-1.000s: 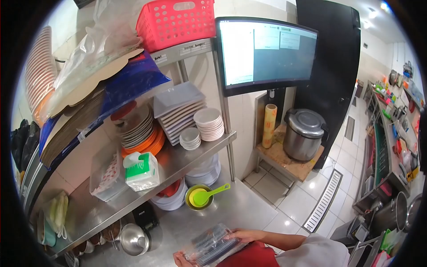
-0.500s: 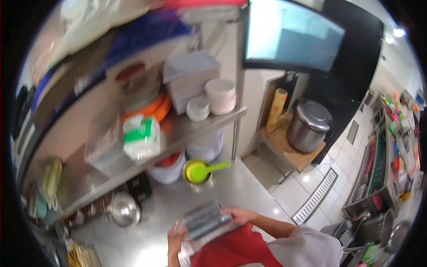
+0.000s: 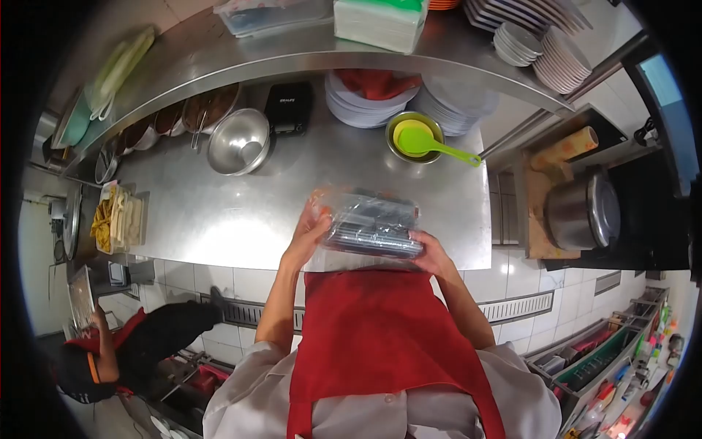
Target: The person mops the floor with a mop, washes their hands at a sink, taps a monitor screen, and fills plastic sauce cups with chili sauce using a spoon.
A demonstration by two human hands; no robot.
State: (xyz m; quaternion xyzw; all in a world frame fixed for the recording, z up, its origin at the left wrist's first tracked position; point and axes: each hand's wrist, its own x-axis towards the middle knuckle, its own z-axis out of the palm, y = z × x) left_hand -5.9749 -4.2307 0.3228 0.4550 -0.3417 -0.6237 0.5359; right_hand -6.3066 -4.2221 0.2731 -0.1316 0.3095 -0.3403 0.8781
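Between both hands, above the front edge of the steel counter (image 3: 292, 175), is a clear plastic-wrapped pack of dark ridged items (image 3: 371, 227). They look like stacked black trays or lids, but the shiny wrap hides their exact kind. My left hand (image 3: 310, 233) grips the pack's left end, fingers closed on the wrap. At the lower right corner, my right hand (image 3: 430, 253) holds the other end. Beyond the pack, a steel bowl (image 3: 398, 152) contains a yellow bowl and a green ladle-like scoop (image 3: 428, 143).
A steel mixing bowl (image 3: 240, 143) and black scale (image 3: 289, 108) stand at the back, beside plate stacks (image 3: 369, 106). A shelf (image 3: 292, 64) overhangs them. Left is a food container (image 3: 131, 218); right, a large steel pot (image 3: 581, 211). A co-worker (image 3: 157, 340) stands behind at lower left.
My view has swung left and down to face the counter squarely. Both hands still hold the wrapped pack, now in sharper view. The co-worker has come into sight.
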